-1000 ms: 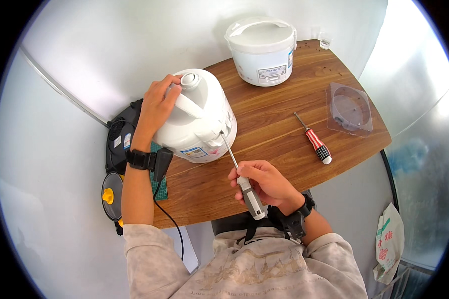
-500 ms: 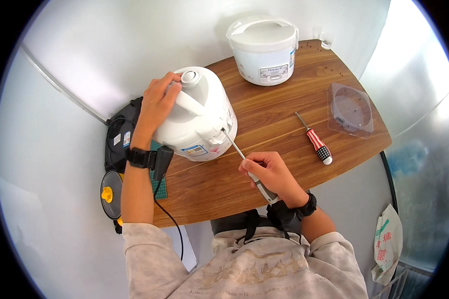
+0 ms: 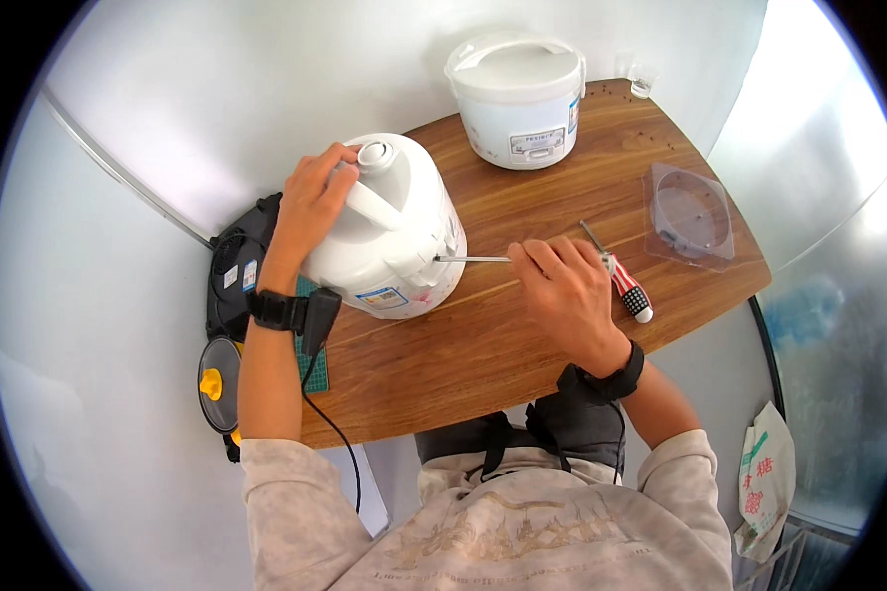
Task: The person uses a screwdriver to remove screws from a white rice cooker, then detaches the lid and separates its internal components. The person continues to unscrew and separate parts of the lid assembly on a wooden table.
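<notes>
A white rice cooker [image 3: 419, 202] leans tilted at the table's left, its lid handle and round steam vent turned up. My left hand [image 3: 315, 197] is closed over the upper end of the handle, thumb and fingers beside the vent. In my closed right hand [image 3: 572, 295] is a screwdriver [image 3: 475, 259], whose handle is mostly hidden by the fingers. Its metal shaft lies nearly level, and the tip meets the cooker's side near the lid seam. Whether the tip sits in a screw is too small to tell.
A second white rice cooker [image 3: 517, 108] stands upright at the back. Right of my hand lie a striped-handled screwdriver [image 3: 631, 291] and a clear plastic tray [image 3: 690, 217]. A small clear cup [image 3: 642, 81] is at the far corner. Black gear [image 3: 232, 271] and a green mat [image 3: 314, 364] are at left.
My right hand has moved up and right and turned over the screwdriver, swinging its shaft from slanted to nearly level. My left hand and the cooker stay put.
</notes>
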`<state>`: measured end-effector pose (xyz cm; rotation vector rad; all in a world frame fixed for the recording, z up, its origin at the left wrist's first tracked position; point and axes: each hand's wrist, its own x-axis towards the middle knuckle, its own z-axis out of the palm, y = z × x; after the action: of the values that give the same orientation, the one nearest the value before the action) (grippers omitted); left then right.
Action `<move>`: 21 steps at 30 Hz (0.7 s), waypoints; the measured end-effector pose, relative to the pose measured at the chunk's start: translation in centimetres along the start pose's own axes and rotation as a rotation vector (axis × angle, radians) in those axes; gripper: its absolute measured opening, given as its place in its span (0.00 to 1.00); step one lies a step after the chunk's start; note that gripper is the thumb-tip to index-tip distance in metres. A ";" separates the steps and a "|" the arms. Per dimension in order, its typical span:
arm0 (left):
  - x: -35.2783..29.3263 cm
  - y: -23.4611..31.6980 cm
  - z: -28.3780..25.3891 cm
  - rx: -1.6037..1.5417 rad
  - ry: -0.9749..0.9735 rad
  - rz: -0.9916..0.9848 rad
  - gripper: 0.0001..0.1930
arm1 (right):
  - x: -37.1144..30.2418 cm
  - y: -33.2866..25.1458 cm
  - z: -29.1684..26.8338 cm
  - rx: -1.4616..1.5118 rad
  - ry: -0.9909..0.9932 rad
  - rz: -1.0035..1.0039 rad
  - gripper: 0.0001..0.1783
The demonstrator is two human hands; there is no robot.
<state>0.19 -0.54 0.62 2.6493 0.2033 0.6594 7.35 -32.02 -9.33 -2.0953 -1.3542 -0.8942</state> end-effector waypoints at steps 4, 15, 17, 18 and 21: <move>0.1 -0.4 0.0 -0.004 0.003 0.017 0.13 | 1.7 0.1 -0.9 -0.070 0.110 -0.069 0.19; 0.0 -0.1 0.1 -0.006 0.011 0.023 0.13 | -1.7 0.2 0.8 0.620 -0.095 0.488 0.11; 0.1 0.0 0.1 -0.004 0.010 0.030 0.13 | -2.3 -0.7 0.3 1.008 -0.270 0.767 0.14; 0.0 0.2 0.1 -0.003 0.012 0.014 0.13 | -2.2 -1.9 -0.3 1.214 -0.345 0.902 0.15; 0.0 0.4 0.1 -0.002 0.010 -0.012 0.13 | -2.7 -5.0 0.0 1.663 -0.440 1.062 0.18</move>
<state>0.20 -0.91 0.71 2.6415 0.2208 0.6691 1.96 -31.67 -11.15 -1.1472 -0.4316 0.9324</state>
